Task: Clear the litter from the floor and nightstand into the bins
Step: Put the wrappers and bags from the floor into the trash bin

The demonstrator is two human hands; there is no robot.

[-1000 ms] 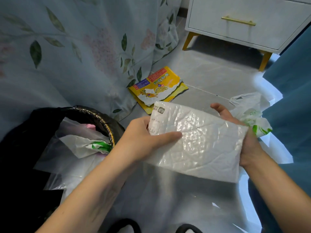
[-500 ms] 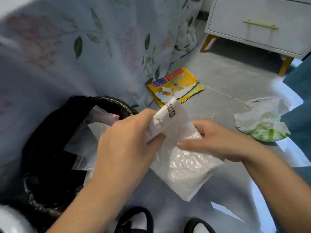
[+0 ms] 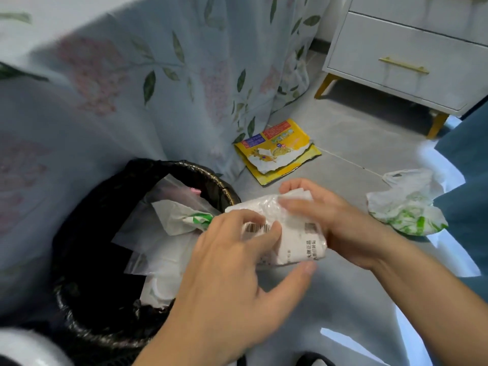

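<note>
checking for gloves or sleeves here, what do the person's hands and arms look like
Both the left hand and right hand are bare: no gloves, rings or watch visible. Forearms are uncovered as far as the frame shows, no sleeves in view. Nails look short and unpainted.

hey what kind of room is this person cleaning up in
Most likely a bedroom: a floral bedsheet hangs to the tiled floor, a white nightstand with a gold drawer handle stands nearby, and a black-lined bin sits beside the bed.
</note>
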